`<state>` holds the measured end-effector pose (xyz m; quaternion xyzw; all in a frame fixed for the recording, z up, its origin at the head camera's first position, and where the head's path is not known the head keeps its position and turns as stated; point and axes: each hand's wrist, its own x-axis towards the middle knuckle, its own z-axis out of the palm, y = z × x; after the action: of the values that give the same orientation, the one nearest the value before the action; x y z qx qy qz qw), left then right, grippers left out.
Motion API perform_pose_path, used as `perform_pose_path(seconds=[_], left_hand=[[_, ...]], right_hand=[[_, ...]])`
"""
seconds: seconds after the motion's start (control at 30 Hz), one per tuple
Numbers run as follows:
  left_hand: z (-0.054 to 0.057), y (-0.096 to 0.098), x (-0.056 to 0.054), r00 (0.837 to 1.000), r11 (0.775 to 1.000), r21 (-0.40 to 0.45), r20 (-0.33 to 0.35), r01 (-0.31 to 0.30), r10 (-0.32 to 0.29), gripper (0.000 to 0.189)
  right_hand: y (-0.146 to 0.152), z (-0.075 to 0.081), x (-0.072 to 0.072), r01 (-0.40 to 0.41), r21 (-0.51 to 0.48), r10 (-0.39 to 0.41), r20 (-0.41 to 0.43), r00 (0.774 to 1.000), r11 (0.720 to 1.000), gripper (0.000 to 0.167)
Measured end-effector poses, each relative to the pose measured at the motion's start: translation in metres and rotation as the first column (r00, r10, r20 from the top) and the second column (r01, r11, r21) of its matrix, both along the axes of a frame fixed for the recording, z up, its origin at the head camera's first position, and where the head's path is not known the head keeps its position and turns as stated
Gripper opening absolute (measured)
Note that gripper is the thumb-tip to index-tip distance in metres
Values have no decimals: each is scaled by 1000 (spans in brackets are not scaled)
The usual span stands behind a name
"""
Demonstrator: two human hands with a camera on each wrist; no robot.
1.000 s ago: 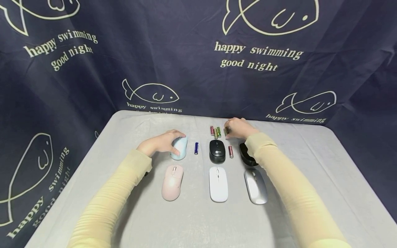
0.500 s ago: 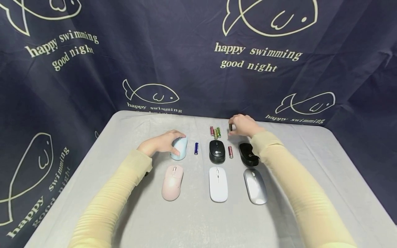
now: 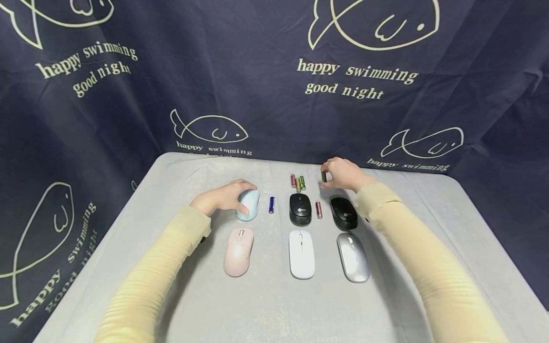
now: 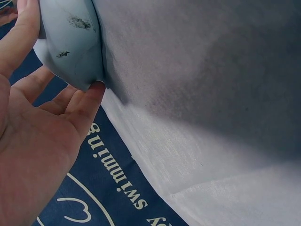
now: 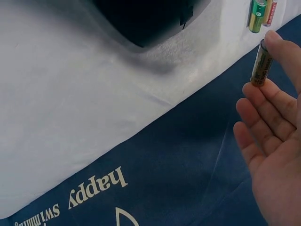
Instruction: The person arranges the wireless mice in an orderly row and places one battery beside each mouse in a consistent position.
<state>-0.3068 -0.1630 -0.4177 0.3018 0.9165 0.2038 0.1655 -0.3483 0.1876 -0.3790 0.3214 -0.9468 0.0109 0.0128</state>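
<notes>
My left hand [image 3: 224, 196] grips a light blue computer mouse [image 3: 249, 206] on the table, thumb on the near side and fingers over its far end. In the left wrist view, dark scuffs show on the pale shell of this mouse [image 4: 77, 47]. Toward the back of the table, my right hand [image 3: 344, 174] pinches a small dark-and-gold battery [image 3: 323, 176]. Seen from the right wrist, that battery [image 5: 261, 65] stands between the thumb and a fingertip, while the other fingers are loosely bent. Left of this hand lie three batteries [image 3: 298, 185], red, yellow-green and green.
A blue battery [image 3: 271, 205] and a red battery [image 3: 319, 210] lie between the mice. Two black mice, one central [image 3: 300, 209] and one right [image 3: 343, 213], form a row. Nearer are a pink mouse [image 3: 238, 252], a white mouse [image 3: 302, 254] and a silver mouse [image 3: 353, 257]. Dark fabric hangs behind.
My right hand has moved to the right with the battery, away from the three grouped batteries, uncovering the right black mouse. The left hand stays on the light blue mouse.
</notes>
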Motion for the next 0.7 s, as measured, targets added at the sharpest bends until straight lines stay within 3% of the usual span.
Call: perform_pose_path(seconds=[0.7], left_hand=[[3, 1, 2, 1000, 1000, -9, 1, 3, -3, 80]], right_hand=[[29, 22, 17, -36, -87, 36, -9, 999, 996, 38]])
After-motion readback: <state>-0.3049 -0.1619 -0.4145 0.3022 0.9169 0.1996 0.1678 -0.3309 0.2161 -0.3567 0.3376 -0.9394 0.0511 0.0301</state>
